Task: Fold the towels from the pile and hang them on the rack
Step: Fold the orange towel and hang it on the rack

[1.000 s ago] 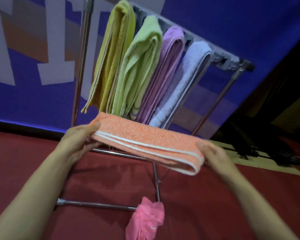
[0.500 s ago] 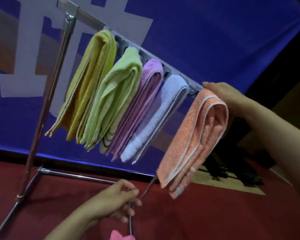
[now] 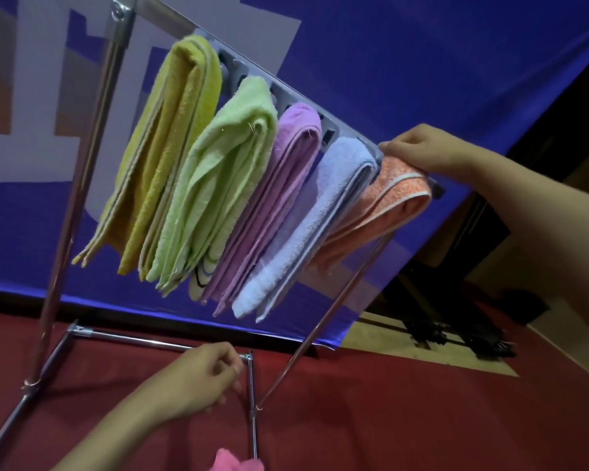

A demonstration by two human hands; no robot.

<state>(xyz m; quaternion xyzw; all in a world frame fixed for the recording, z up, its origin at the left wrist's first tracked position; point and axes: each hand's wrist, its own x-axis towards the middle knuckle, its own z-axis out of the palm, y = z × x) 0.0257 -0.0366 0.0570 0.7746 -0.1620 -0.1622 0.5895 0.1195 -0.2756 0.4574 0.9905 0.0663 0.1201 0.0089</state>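
i saw orange towel [image 3: 386, 205] folded, draped over top bar of metal rack [image 3: 85, 171], at bar's right end. right hand [image 3: 422, 149] lay on towel's top fold at bar, fingers close together, pressing down; could not tell if thumb gripped under. on same bar, left of orange: lavender-blue towel [image 3: 306, 229], purple towel [image 3: 279, 185], green towel [image 3: 218, 178], yellow towel [image 3: 164, 144]. left hand [image 3: 198, 379] hung low in front of rack's base, fingers loosely curled, holding nothing. pink towel [image 3: 235, 462] lay on red floor [image 3: 388, 419] by rack's foot.
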